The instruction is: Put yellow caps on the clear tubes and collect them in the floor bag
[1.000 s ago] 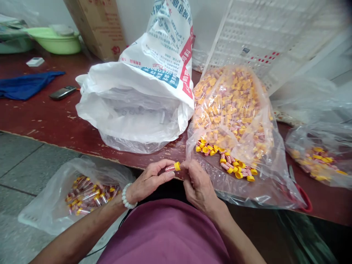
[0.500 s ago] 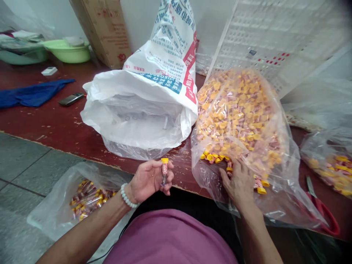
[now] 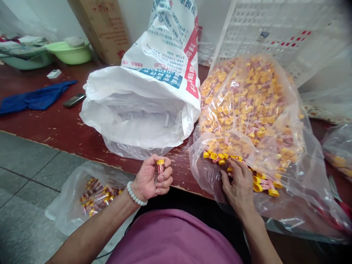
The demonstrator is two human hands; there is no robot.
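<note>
Left hand (image 3: pixel 150 179) closed, fingers gripping yellow-capped tube (image 3: pixel 160 167) upright in palm. Right hand (image 3: pixel 238 182) fingers spread, resting on near edge of clear plastic bag (image 3: pixel 291 209) heaped with yellow-capped tubes (image 3: pixel 247 110), right of white woven sack (image 3: pixel 137 117).

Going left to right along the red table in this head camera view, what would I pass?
Blue cloth → mobile phone → white woven sack → clear plastic bag of yellow-capped tubes

Head camera looks forward and down at both hands (image 3: pixel 152 178) (image 3: pixel 238 187).
</note>
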